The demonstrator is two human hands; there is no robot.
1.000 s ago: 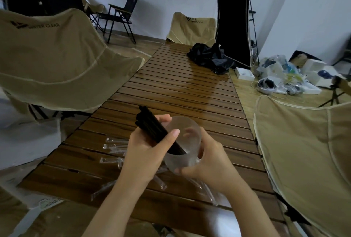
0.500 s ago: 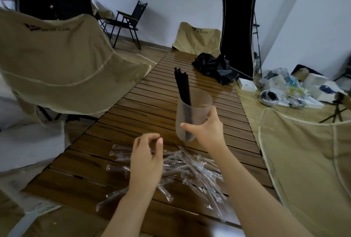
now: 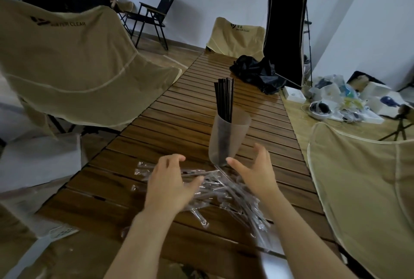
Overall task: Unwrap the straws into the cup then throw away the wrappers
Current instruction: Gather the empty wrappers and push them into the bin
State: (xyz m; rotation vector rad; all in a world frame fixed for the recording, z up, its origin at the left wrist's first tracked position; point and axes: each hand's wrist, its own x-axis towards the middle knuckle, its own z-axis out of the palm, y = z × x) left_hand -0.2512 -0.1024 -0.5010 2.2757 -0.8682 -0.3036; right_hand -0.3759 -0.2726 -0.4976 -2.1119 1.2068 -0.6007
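A frosted translucent cup [image 3: 228, 137] stands upright on the slatted wooden table [image 3: 156, 135], with several black straws [image 3: 224, 99] sticking up out of it. In front of the cup lies a heap of clear plastic wrappers [image 3: 226, 191]. My left hand [image 3: 170, 184] hovers over the left side of the heap, fingers spread and slightly bent, holding nothing. Just right of the cup's base, my right hand [image 3: 255, 171] is spread above the heap's right side and is apart from the cup.
Tan folding chairs stand at the left [image 3: 74, 66], the far end [image 3: 235, 37] and the right [image 3: 363, 189]. A black bundle of cloth [image 3: 257, 72] lies at the table's far end. Boxes and clutter [image 3: 340, 99] cover the floor at the right.
My right hand set the cup down on the table and let go of it. Both hands have moved down over the wrapper heap.
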